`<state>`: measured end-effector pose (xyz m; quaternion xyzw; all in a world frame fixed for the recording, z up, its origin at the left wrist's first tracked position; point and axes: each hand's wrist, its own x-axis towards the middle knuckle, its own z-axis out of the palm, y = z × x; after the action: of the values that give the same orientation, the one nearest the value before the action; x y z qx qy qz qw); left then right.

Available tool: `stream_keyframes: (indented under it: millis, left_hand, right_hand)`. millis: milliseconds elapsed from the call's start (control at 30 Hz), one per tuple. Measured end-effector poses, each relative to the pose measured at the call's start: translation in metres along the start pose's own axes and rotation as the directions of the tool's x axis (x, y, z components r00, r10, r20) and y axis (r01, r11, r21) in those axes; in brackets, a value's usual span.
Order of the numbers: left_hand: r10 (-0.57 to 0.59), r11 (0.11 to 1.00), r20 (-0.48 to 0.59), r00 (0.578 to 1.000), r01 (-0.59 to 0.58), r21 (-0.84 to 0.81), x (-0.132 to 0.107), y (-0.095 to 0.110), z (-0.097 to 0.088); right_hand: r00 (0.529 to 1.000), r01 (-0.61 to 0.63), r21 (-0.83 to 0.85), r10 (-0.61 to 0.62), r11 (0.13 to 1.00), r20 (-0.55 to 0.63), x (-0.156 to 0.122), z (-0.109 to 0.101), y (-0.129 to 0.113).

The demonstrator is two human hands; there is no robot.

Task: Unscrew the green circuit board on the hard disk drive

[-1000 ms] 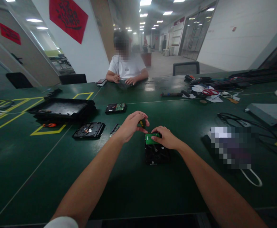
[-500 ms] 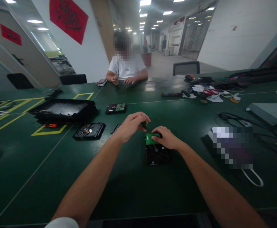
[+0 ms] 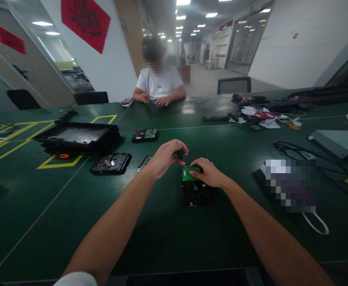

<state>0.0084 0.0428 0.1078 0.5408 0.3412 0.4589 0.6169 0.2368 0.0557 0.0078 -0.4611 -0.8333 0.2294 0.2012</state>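
Note:
A hard drive (image 3: 196,193) lies on the green table with its green circuit board (image 3: 188,174) facing up at the far end. My right hand (image 3: 207,171) grips its far right side, thumb resting on the board. Just above the drive's far left corner, my left hand (image 3: 170,155) has its fingers closed around a small dark tool (image 3: 180,153) that looks like a short screwdriver; its tip is too small to make out. Left of that hand lies a thin circuit board strip (image 3: 144,163), partly behind my wrist.
Two more drives, one black (image 3: 111,163) and one with a green board (image 3: 145,135), lie to the left near a black tray (image 3: 76,135). On the right are a blurred-out object (image 3: 291,186), cables and a grey metal box (image 3: 337,142). A person (image 3: 159,85) sits across the table.
The fingers of my left hand have turned the dark tool slightly; its yellow marking no longer shows. My right hand and the hard drive stay in place.

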Motion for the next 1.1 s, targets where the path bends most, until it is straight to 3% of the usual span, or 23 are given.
stream_keyframes:
  millis: [167, 400, 700, 933, 1100]
  left_hand:
    - [0.022, 0.991, -0.013, 1.0, -0.02, 0.131, -0.0018, 0.0046, -0.0005]
    - [-0.023, 0.996, -0.044, 0.999, 0.027, 0.085, -0.0029, 0.0036, 0.0044]
    - [0.011, 0.998, -0.095, 0.995, -0.005, 0.064, -0.0024, 0.0066, 0.0035]
    - [0.048, 0.988, -0.084, 0.995, -0.034, 0.15, -0.0034, 0.0106, 0.002]
    - [-0.004, 0.997, -0.07, 0.998, 0.009, 0.081, -0.0039, 0.0095, 0.0036]
  right_hand:
    - [1.0, 0.008, 0.01, -0.008, 1.0, 0.004, -0.0004, -0.0002, 0.0008]
    - [1.0, -0.001, 0.008, 0.001, 1.0, 0.003, -0.0003, -0.0006, -0.0009]
    - [1.0, -0.017, 0.016, 0.017, 1.0, 0.01, 0.0007, 0.0005, 0.0008]
    - [1.0, -0.016, 0.02, 0.015, 1.0, 0.021, -0.0003, -0.0026, -0.0019]
    - [1.0, -0.014, 0.008, 0.013, 1.0, 0.009, -0.0001, -0.0006, 0.0001]
